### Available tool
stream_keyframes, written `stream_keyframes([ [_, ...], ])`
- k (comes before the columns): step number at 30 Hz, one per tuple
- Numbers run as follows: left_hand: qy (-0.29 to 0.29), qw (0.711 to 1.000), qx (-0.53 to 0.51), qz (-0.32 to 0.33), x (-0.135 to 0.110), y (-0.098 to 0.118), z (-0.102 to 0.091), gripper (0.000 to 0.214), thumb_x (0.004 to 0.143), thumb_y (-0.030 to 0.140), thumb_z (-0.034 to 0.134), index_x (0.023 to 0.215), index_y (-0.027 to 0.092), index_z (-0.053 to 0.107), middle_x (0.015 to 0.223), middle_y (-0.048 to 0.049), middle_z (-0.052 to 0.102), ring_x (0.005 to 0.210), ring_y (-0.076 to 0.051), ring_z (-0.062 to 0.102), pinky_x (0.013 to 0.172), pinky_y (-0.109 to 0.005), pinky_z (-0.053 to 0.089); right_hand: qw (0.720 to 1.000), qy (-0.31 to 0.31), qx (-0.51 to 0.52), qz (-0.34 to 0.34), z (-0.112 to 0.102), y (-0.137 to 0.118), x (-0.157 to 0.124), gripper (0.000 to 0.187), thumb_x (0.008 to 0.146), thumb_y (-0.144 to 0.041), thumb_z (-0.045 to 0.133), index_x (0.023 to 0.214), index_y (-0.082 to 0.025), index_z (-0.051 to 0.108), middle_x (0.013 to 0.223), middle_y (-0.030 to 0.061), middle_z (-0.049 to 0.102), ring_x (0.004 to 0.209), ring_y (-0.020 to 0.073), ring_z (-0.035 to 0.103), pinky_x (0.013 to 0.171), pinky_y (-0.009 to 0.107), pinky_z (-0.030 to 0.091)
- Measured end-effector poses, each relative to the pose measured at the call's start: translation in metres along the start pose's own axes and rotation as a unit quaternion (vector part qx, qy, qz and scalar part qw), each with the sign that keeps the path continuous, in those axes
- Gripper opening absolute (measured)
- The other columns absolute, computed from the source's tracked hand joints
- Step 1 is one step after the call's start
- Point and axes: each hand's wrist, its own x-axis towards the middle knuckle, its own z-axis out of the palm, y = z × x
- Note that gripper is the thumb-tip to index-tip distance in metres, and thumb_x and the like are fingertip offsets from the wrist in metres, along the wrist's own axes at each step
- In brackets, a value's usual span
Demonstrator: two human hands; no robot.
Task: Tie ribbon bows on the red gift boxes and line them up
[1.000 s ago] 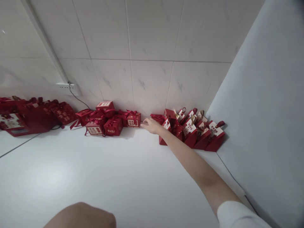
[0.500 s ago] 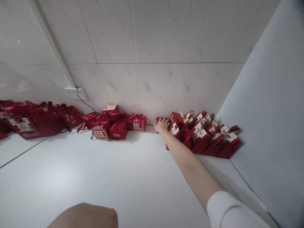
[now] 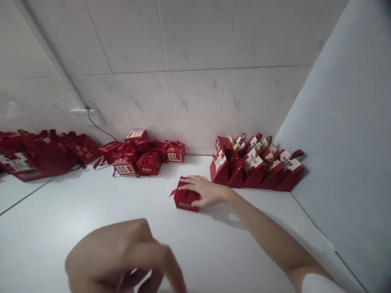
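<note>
My right hand (image 3: 206, 191) lies over a small red gift box (image 3: 185, 199), its fingers across the top and its thumb at the near side. The box has a dark red ribbon and gold lettering on its front face. Close to the camera is my left hand (image 3: 122, 248), with bent fingers set apart and nothing visible in them; the fingertips are partly out of the picture. Behind the held box, to the left, several small red ribboned boxes (image 3: 149, 163) sit in a cluster, some with white double-happiness labels.
Against the tiled wall on the right stand several red slant-topped gift boxes (image 3: 253, 169) with white tags and ribbon loops. Larger red gift bags (image 3: 45, 156) are at the far left. A socket (image 3: 87, 116) with a cable is on the wall. A pale panel (image 3: 342, 142) bounds the white table (image 3: 91, 203).
My right hand has brought a red gift box from the wall toward me and slightly left. My left hand has risen further into view. The view has shifted slightly.
</note>
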Motion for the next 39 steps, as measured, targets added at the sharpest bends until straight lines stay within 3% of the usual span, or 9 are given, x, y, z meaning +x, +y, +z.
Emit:
stream_keyframes([
  [4, -0.052, 0.997, -0.029, -0.059, 0.025, -0.013, -0.017, 0.038, 0.088, 0.043, 0.061, 0.119, 0.022, 0.059, 0.069, -0.0009, 0.064, 0.049, -0.009, 0.054, 0.048, -0.019, 0.042, 0.999, -0.015, -0.019, 0.028, -0.020, -0.023, -0.053, 0.056, 0.085, -0.015, 0.056, 0.138, -0.034, 0.051, 0.160, 0.0032, 0.025, 0.148, 0.0279, 0.018, 0.119, 0.052, 0.015],
  [8, 0.041, 0.978, 0.093, -0.181, 0.039, -0.033, -0.020, 0.035, 0.093, 0.046, 0.050, 0.120, 0.024, 0.056, 0.081, -0.0013, 0.064, 0.063, -0.011, 0.056, 0.057, -0.020, 0.043, 0.981, 0.085, -0.058, 0.167, -0.045, -0.048, -0.099, 0.047, 0.093, -0.018, 0.047, 0.139, -0.027, 0.049, 0.145, 0.0077, 0.050, 0.136, 0.0255, 0.043, 0.113, 0.050, 0.031],
  [13, 0.096, 0.942, 0.171, -0.273, 0.050, -0.066, -0.015, 0.045, 0.090, 0.054, 0.049, 0.124, 0.025, 0.053, 0.116, -0.0078, 0.061, 0.091, -0.019, 0.060, 0.072, -0.027, 0.046, 0.970, 0.089, -0.002, 0.225, -0.062, -0.075, -0.134, 0.047, 0.097, -0.035, 0.045, 0.143, -0.029, 0.044, 0.143, 0.0045, 0.053, 0.129, 0.0253, 0.052, 0.105, 0.043, 0.042],
  [17, 0.089, 0.937, 0.180, -0.285, 0.067, -0.092, -0.008, 0.050, 0.088, 0.050, 0.052, 0.130, 0.023, 0.051, 0.130, -0.0112, 0.055, 0.106, -0.024, 0.058, 0.085, -0.032, 0.046, 0.976, 0.060, 0.047, 0.206, -0.053, -0.082, -0.123, 0.035, 0.097, -0.041, 0.045, 0.127, -0.028, 0.057, 0.128, 0.0040, 0.065, 0.115, 0.0240, 0.061, 0.092, 0.036, 0.047],
  [23, 0.046, 0.938, 0.165, -0.301, 0.080, -0.101, -0.005, 0.041, 0.083, 0.036, 0.057, 0.122, 0.021, 0.054, 0.104, -0.0079, 0.067, 0.088, -0.022, 0.061, 0.074, -0.030, 0.045, 0.962, 0.031, 0.026, 0.268, -0.020, -0.074, -0.093, 0.035, 0.091, -0.053, 0.050, 0.102, -0.022, 0.061, 0.089, 0.0050, 0.073, 0.082, 0.0250, 0.067, 0.067, 0.031, 0.042],
  [27, -0.004, 0.957, 0.117, -0.267, 0.074, -0.092, -0.013, 0.037, 0.084, 0.033, 0.057, 0.120, 0.026, 0.056, 0.095, -0.0026, 0.068, 0.078, -0.017, 0.060, 0.066, -0.026, 0.042, 0.971, 0.043, 0.030, 0.232, -0.016, -0.065, -0.093, 0.007, 0.088, -0.028, 0.056, 0.091, -0.023, 0.061, 0.086, 0.0019, 0.071, 0.079, 0.0196, 0.066, 0.065, 0.026, 0.039],
  [32, -0.011, 0.951, 0.121, -0.284, 0.071, -0.092, -0.017, 0.029, 0.087, 0.034, 0.050, 0.113, 0.025, 0.061, 0.090, -0.0024, 0.068, 0.076, -0.017, 0.058, 0.065, -0.026, 0.040, 0.961, 0.114, 0.029, 0.249, -0.020, -0.064, -0.093, 0.010, 0.092, -0.020, 0.050, 0.090, -0.023, 0.059, 0.078, 0.0001, 0.068, 0.071, 0.0163, 0.062, 0.063, 0.026, 0.039],
  [35, -0.010, 0.944, 0.129, -0.303, 0.073, -0.096, -0.016, 0.024, 0.087, 0.034, 0.047, 0.101, 0.022, 0.063, 0.088, -0.0026, 0.067, 0.073, -0.016, 0.056, 0.063, -0.026, 0.038, 0.970, 0.160, 0.053, 0.175, -0.010, -0.076, -0.084, 0.007, 0.094, -0.025, 0.052, 0.095, -0.023, 0.059, 0.086, 0.0015, 0.068, 0.076, 0.0158, 0.062, 0.069, 0.027, 0.044],
  [39, -0.021, 0.942, 0.125, -0.310, 0.074, -0.100, -0.015, 0.016, 0.082, 0.027, 0.047, 0.085, 0.020, 0.061, 0.082, -0.0016, 0.065, 0.070, -0.016, 0.053, 0.061, -0.026, 0.037, 0.981, 0.189, -0.039, 0.011, 0.017, -0.088, -0.067, 0.014, 0.093, -0.030, 0.057, 0.098, -0.020, 0.065, 0.124, 0.0103, 0.061, 0.115, 0.0236, 0.055, 0.099, 0.041, 0.040],
])
